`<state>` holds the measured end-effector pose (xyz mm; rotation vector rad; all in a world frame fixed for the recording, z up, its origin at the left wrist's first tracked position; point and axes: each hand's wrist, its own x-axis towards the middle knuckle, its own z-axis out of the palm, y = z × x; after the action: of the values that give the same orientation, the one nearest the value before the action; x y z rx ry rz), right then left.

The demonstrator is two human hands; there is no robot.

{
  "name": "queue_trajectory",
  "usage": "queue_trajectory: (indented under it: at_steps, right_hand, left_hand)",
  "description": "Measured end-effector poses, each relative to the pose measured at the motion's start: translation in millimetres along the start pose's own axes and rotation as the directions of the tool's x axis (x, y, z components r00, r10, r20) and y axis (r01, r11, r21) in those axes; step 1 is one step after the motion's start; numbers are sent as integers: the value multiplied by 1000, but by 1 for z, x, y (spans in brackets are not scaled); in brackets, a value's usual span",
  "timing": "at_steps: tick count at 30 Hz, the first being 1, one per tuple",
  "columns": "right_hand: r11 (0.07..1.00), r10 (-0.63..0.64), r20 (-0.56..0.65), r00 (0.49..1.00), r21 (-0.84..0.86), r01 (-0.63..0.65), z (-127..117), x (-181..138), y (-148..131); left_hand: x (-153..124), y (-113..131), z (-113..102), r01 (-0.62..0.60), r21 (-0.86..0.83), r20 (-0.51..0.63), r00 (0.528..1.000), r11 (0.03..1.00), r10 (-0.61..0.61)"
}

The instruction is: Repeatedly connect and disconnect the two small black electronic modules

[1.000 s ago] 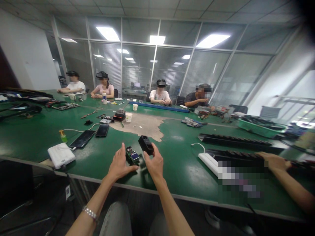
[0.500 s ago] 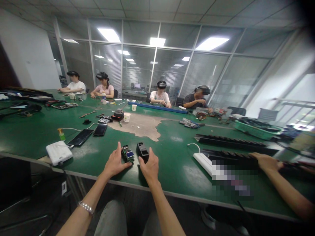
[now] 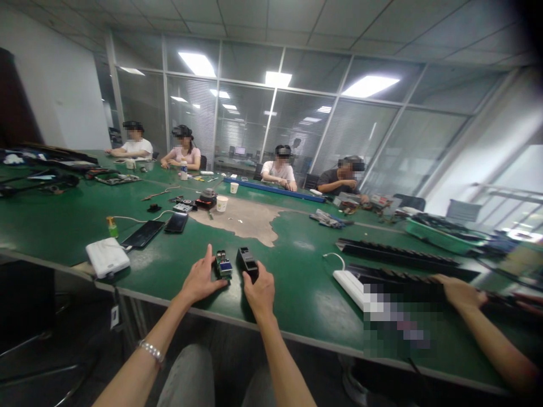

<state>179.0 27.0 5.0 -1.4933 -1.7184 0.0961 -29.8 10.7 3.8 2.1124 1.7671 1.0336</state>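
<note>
My left hand [image 3: 199, 279] rests on the green table [image 3: 297, 282], fingers stretched out, its thumb touching a small green circuit module with a blue screen [image 3: 223, 264]. My right hand [image 3: 259, 291] is curled around the near end of a small black box-shaped part [image 3: 247, 262] that stands on the table right of the module. Both lie close to the table's near edge.
A white power bank [image 3: 107, 256], a small yellow-capped bottle [image 3: 112, 226] and two dark phones [image 3: 143, 234] lie to the left. A neighbour's hand [image 3: 460, 291] rests on black trays and a white power strip [image 3: 348, 281] at right. Several people sit along the far side.
My right hand has lowered the black part from the air onto the table beside the module. My left hand has stayed by the module.
</note>
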Motion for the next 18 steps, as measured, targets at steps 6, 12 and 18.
queue_trajectory:
  at_steps: [6, 12, 18]
  right_hand:
    - [1000, 9, 2, 1000, -13, -9, 0, -1, -3]
    - [976, 95, -17, 995, 196, -90, -8, 1, -12]
    - [917, 53, -1, 999, 396, -49, -18, 5, -47]
  left_hand:
    - [0, 0, 0, 41, -5, -21, 999, 999, -41]
    - [-1, -2, -2, 29, -6, -23, 999, 1000, -29]
    - [-1, -4, -1, 35, -14, -25, 999, 999, -35]
